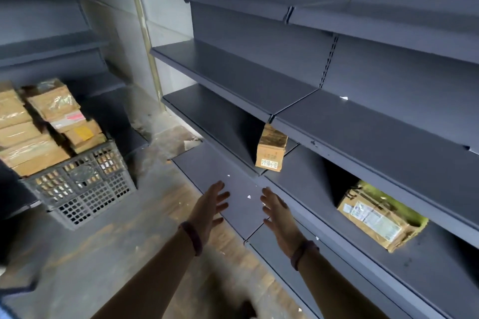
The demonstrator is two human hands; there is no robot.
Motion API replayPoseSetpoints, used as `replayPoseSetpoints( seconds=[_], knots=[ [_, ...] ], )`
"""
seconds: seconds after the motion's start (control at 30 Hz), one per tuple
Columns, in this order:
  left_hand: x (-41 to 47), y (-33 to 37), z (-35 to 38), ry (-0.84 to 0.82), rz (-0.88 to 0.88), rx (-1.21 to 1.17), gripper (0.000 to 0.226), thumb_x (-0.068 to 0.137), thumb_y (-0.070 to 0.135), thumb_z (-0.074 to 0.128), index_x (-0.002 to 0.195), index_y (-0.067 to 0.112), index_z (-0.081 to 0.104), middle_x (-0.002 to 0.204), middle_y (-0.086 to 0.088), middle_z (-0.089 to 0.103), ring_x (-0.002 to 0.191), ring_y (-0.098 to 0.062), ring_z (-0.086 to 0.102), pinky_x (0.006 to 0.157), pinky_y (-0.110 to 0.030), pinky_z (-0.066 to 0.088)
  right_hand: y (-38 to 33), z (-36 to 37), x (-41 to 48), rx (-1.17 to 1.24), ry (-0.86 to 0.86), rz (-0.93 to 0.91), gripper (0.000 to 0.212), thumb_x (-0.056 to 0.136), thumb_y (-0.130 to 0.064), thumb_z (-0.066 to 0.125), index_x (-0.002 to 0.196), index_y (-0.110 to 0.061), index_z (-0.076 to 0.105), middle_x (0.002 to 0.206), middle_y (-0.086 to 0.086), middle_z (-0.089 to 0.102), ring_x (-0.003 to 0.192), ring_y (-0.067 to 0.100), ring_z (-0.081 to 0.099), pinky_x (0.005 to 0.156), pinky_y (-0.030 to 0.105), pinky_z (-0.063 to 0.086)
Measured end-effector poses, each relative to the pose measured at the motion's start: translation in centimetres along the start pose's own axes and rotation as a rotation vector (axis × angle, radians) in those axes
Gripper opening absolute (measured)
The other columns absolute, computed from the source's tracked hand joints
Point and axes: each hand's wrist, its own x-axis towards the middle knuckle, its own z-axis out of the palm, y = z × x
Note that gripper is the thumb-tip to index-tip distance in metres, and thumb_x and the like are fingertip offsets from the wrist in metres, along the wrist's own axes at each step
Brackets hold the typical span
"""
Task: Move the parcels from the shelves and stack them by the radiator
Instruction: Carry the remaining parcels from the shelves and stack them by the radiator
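While neither holds anything, the left hand [211, 208] and the right hand [278, 217] reach out just below the small brown cardboard parcel [270, 149]. Their fingers are straight and spread, and the palms face each other with a gap between them. This pose looks meant to clasp that parcel from both sides. The parcel stands on end at the front edge of a dark grey metal shelf [233, 67], so it can probably be drawn straight forward. Right of the small parcel, a larger taped cardboard parcel with a white label [378, 217] lies tilted, deeper in the neighbouring bay. Well left of the small parcel, a grey perforated plastic crate [85, 189] on the floor holds stacked brown parcels [39, 122]. No radiator shows.
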Motion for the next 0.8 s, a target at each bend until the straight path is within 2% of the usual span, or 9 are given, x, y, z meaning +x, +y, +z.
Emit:
replayPoseSetpoints(
  seconds=[0.27,0.5,0.67,0.8],
  knots=[
    [11.2,3.2,2.2,-0.012,-0.014,0.090,0.051,0.103,0.046,0.029,0.146,0.019,0.038,0.149,-0.004,0.045,0.137,-0.027,0.041,0.113,-0.050,0.029,-2.3,-2.1,11.2,-0.030,0.018,0.000,0.047,0.105,-0.037,0.031,0.147,-0.015,0.037,0.154,0.010,0.038,0.143,0.026,0.034,0.117,0.042,0.028],
    [18.9,3.6,3.9,-0.054,-0.110,0.133,0.052,0.103,0.045,0.029,0.146,0.018,0.038,0.149,-0.005,0.045,0.137,-0.027,0.041,0.111,-0.048,0.030,-1.1,-5.1,18.1,-0.148,0.088,0.059,0.040,0.105,-0.019,0.038,0.145,-0.013,0.041,0.149,0.013,0.043,0.138,0.026,0.040,0.116,0.045,0.033],
    [23.6,3.4,5.0,-0.104,-0.175,0.164,0.052,0.103,0.045,0.031,0.147,0.017,0.038,0.150,-0.006,0.044,0.136,-0.027,0.041,0.110,-0.048,0.030,-0.3,-7.2,21.7,-0.144,0.147,0.176,0.051,0.098,0.000,0.042,0.148,-0.014,0.036,0.152,0.012,0.040,0.139,0.026,0.039,0.116,0.045,0.033],
    [27.3,2.9,5.4,-0.166,-0.235,0.196,0.053,0.103,0.045,0.032,0.147,0.015,0.038,0.151,-0.007,0.043,0.137,-0.028,0.041,0.112,-0.050,0.030,0.6,-8.1,23.8,-0.109,0.231,0.225,0.055,0.096,0.005,0.044,0.148,-0.011,0.034,0.153,0.015,0.038,0.141,0.027,0.037,0.117,0.046,0.031]
  ],
)
